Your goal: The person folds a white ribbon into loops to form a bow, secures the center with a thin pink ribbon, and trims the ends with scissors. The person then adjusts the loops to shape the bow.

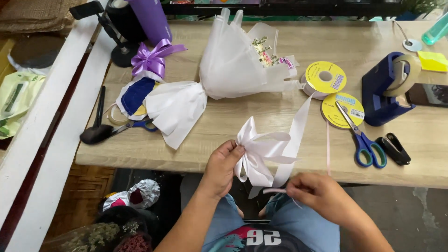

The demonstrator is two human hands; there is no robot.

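A: Bow [258,151] of white ribbon hung at the worktop [224,135] edge, its centre pinched in the left hand [223,167].

B: And the right hand [313,192]?

A: It held a thin pink ribbon [275,191] just below.

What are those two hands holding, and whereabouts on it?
The left hand pinches the white ribbon bow at its gathered centre. The right hand grips a thin pink ribbon by one end.
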